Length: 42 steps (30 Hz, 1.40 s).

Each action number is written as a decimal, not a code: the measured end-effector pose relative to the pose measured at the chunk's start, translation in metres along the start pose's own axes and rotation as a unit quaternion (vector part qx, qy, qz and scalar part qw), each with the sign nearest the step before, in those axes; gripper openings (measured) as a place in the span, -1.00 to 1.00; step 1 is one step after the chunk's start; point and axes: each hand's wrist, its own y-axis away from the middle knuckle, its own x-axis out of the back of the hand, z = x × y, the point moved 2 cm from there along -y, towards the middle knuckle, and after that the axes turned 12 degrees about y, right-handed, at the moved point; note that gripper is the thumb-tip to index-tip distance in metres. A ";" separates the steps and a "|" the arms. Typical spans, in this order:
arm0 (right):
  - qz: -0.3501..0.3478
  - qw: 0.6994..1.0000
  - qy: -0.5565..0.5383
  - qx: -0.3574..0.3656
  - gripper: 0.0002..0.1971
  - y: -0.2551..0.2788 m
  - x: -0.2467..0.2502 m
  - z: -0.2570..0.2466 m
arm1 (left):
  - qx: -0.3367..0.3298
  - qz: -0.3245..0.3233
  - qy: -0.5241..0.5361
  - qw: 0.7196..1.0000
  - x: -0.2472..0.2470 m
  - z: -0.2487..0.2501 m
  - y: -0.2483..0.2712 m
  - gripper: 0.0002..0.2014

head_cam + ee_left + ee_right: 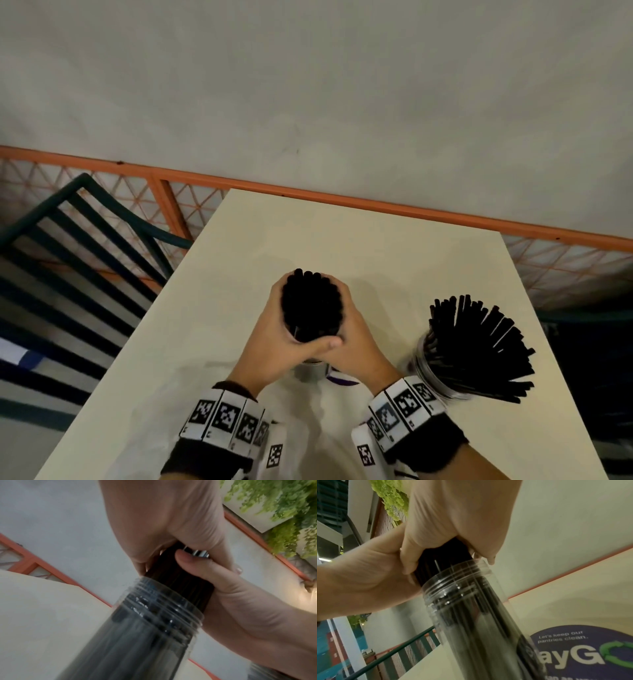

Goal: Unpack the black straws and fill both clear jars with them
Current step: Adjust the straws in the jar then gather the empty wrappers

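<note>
Together, left hand [274, 329] and right hand [356, 346] clasp straws [310, 305] (in jar [154, 622]).

both hands [197, 545] grip straw bundle [178, 585] | bundle in jar [154, 622] mouth | table [42, 608] below

The cream table [376, 240] carried it all. One clear jar [432, 371] stood on it at the right, black straws [486, 346] fanning out of its mouth. A second jar [310, 371] stood at the centre, packed dark. A round purple sticker [583, 650] lay flat beside its base, reading "Let's keep our pantries clean."
</note>
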 end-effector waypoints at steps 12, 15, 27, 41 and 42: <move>0.016 1.000 0.021 0.001 0.10 0.005 -0.005 0.010 | 0.029 -0.068 -0.006 0.997 0.011 -0.008 -0.008 0.23; 0.038 0.999 0.009 -0.008 -0.19 -0.002 -0.003 -0.003 | 0.011 -0.027 -0.001 1.000 0.000 -0.006 -0.009 -0.09; 0.024 0.999 -0.005 -0.038 0.05 0.006 -0.012 0.024 | 0.018 -0.026 -0.001 1.000 0.010 -0.011 -0.002 -0.04; -0.047 0.979 0.196 -0.017 -0.55 0.145 -0.050 0.023 | 0.159 0.115 -0.298 0.934 0.102 -0.004 0.146 -0.28; -0.094 0.971 0.218 0.004 -0.39 0.155 -0.061 0.018 | 0.204 0.149 -0.309 0.917 0.107 -0.011 0.159 -0.26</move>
